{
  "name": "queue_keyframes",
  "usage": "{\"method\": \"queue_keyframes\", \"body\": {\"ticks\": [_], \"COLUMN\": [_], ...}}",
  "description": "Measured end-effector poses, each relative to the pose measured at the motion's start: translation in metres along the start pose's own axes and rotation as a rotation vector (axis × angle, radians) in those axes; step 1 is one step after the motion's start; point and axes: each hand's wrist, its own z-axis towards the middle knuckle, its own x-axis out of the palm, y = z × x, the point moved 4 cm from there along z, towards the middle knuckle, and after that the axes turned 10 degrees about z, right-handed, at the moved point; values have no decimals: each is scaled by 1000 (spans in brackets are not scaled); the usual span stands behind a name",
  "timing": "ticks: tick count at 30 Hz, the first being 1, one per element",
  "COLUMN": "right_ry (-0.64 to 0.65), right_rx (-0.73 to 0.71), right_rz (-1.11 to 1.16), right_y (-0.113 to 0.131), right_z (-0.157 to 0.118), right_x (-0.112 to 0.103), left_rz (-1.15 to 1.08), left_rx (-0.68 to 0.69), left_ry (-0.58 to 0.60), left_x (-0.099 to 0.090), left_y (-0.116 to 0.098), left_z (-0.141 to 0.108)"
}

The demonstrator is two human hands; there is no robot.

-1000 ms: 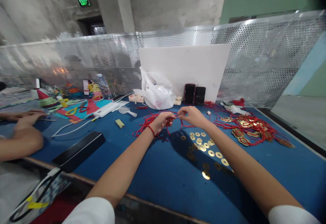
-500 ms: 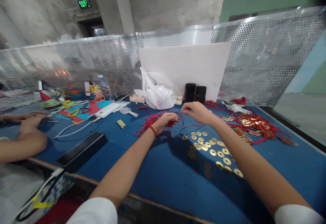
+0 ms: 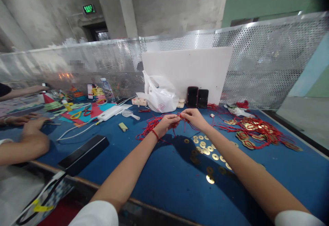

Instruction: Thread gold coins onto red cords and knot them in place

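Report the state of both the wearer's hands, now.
Left hand: closed, holding thin red cord.
Right hand: closed, pinching red cord close beside the left.

Red cord strand (image 3: 181, 116) pinched between left hand (image 3: 168, 122) and right hand (image 3: 193, 117): mostly hidden by fingers, too small to trace. Left hand also blocks part of the red cord pile (image 3: 149, 129). Right forearm (image 3: 238, 159) covers some gold coins (image 3: 215, 156); coin markings unreadable. White sleeve (image 3: 96, 214) cut by bottom edge, co-worker's forearm (image 3: 33, 142) by left edge. White bag (image 3: 163, 99): contents hidden.
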Motion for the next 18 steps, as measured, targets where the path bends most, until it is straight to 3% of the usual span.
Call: {"method": "queue_keyframes", "body": {"ticks": [13, 18], "right_ry": [-69, -83], "right_rx": [71, 143], "right_rz": [23, 76], "right_y": [-7, -12], "right_z": [0, 0], "right_x": [4, 4], "left_rz": [73, 129], "left_rx": [69, 60], "left_ry": [-156, -161], "left_x": [0, 3], "left_y": [-3, -2], "left_z": [1, 0]}}
